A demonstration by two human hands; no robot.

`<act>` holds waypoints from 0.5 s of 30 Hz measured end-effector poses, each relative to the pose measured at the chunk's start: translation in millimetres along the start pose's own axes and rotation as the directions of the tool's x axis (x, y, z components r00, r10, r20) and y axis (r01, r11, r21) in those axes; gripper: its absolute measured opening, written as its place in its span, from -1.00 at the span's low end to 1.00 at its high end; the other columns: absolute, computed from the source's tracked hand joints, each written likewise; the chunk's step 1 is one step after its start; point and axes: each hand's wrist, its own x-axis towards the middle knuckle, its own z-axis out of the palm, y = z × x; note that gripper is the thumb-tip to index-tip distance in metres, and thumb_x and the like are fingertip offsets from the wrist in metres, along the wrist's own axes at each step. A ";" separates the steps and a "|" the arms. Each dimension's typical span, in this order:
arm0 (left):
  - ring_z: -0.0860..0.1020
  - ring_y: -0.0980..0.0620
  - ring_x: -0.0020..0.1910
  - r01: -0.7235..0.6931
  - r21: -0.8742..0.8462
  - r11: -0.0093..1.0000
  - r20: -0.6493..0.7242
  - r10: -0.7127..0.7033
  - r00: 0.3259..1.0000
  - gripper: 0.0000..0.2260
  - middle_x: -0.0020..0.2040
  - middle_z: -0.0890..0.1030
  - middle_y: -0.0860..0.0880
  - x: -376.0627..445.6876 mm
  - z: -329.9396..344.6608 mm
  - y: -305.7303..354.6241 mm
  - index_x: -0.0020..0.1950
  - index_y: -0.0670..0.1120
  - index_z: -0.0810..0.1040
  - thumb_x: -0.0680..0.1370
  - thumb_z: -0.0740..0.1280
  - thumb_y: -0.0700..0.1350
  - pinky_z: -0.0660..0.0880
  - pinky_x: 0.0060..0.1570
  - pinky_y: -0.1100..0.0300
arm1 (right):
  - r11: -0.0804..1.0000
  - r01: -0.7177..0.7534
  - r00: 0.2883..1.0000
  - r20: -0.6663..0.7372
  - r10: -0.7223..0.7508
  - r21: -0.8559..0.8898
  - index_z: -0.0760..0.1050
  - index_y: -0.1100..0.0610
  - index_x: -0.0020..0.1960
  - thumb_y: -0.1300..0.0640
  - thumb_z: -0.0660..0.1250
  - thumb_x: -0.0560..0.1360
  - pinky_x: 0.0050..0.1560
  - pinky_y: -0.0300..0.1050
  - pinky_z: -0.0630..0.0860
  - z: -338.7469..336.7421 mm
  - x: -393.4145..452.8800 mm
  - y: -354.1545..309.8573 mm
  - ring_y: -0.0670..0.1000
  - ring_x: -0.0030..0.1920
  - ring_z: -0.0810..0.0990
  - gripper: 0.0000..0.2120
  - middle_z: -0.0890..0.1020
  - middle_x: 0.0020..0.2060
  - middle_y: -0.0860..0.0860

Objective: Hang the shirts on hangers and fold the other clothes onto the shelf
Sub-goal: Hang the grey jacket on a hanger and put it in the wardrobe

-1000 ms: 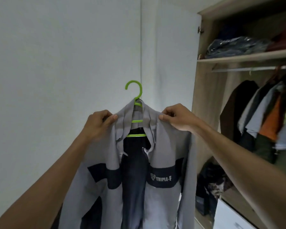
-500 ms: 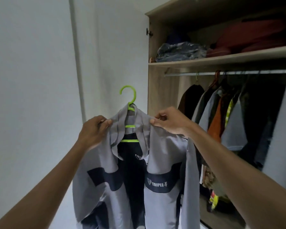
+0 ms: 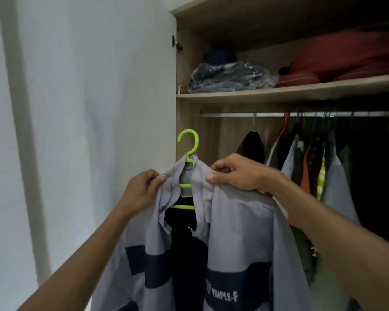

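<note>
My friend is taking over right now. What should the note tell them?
Left hand pinches the grey shirt at its left shoulder; right hand pinches the right shoulder.
The shirt is already on the green hanger, held up in front of the open wardrobe.
The rail has free space at its left end, beside the hanging clothes.
Left: hook the hanger on the rail, then do the other clothes.

Glossy plastic hanger point(image 3: 188, 146), cloth shirt point(image 3: 238, 232)

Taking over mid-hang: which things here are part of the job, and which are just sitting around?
In play: grey shirt, green hanger, left hand, right hand, rail.
Bystanders: hung clothes, plastic-wrapped bundle, red bedding.
</note>
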 end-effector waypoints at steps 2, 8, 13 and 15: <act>0.49 0.06 -0.29 -0.030 -0.021 0.999 0.012 0.030 0.999 -0.73 -0.34 0.52 0.06 33.8 11.8 -20.6 -0.22 -0.03 0.50 0.61 0.26 0.07 0.30 -0.26 0.17 | 0.999 -0.021 0.999 -0.035 0.023 0.049 0.66 0.07 0.16 -0.06 0.37 0.58 0.16 0.03 0.61 -0.2 29.5 6.5 -0.02 0.02 0.70 -0.74 0.74 -0.04 -0.03; 0.53 -0.05 -0.22 -0.069 -0.108 0.992 0.032 0.072 0.997 -0.55 -0.25 0.57 -0.07 136.4 72.0 -71.2 -0.17 -0.16 0.52 0.56 0.12 0.21 0.42 -0.20 0.05 | 0.974 -0.115 0.978 -0.153 0.145 0.193 0.61 0.08 0.18 0.10 0.39 0.59 0.11 -0.18 0.61 -1.7 110.4 38.7 -0.10 -0.01 0.69 -0.81 0.71 -0.04 -0.09; 0.50 -0.09 -0.27 -0.108 -0.146 0.983 0.056 0.117 0.992 -0.62 -0.29 0.51 -0.08 200.8 123.3 -98.3 -0.24 -0.14 0.45 0.63 0.13 0.09 0.38 -0.26 0.04 | 0.941 -0.154 0.937 -0.258 0.236 0.300 0.62 0.13 0.18 0.17 0.39 0.58 0.11 -0.10 0.63 -1.2 162.4 66.2 -0.02 -0.01 0.70 -0.81 0.72 -0.02 0.03; 0.44 -0.02 -0.32 -0.129 -0.160 0.979 0.076 0.143 0.987 -0.65 -0.34 0.45 -0.01 225.1 145.6 -105.3 -0.28 -0.08 0.38 0.66 0.14 0.03 0.31 -0.30 0.09 | 0.939 -0.165 0.917 -0.302 0.259 0.303 0.62 0.19 0.23 0.19 0.38 0.58 0.14 -0.02 0.63 -0.1 182.5 81.5 0.06 0.04 0.70 -0.77 0.72 0.02 0.09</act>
